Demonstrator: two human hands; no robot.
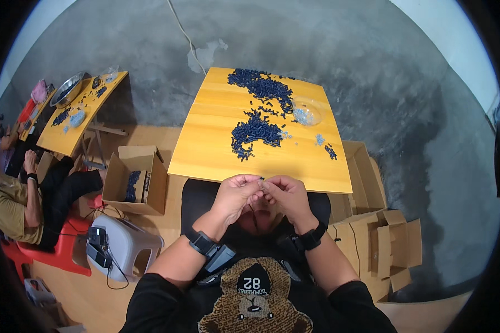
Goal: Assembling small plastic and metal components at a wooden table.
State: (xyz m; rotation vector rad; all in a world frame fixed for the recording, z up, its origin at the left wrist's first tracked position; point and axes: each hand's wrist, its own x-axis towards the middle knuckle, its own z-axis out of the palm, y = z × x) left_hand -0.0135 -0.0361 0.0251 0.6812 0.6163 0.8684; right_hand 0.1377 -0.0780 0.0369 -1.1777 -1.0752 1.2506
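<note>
My left hand (pixel 236 195) and my right hand (pixel 286 195) meet fingertip to fingertip just below the near edge of the yellow wooden table (pixel 211 139). Between the fingertips sits a tiny dark part (pixel 262 178), pinched by both hands. On the tabletop lies a long scatter of small dark blue parts (pixel 258 125), with a denser heap at the far edge (pixel 258 84). A clear shallow dish (pixel 306 112) with pale bits stands to the right of the scatter. Each wrist wears a black band.
An open cardboard box (pixel 132 180) with dark parts stands on the floor to my left, a grey stool (pixel 122 244) nearer. Empty cardboard boxes (pixel 372 222) sit at my right. Another person (pixel 16 194) sits far left at a second yellow table (pixel 80 114) with a metal bowl (pixel 68 89).
</note>
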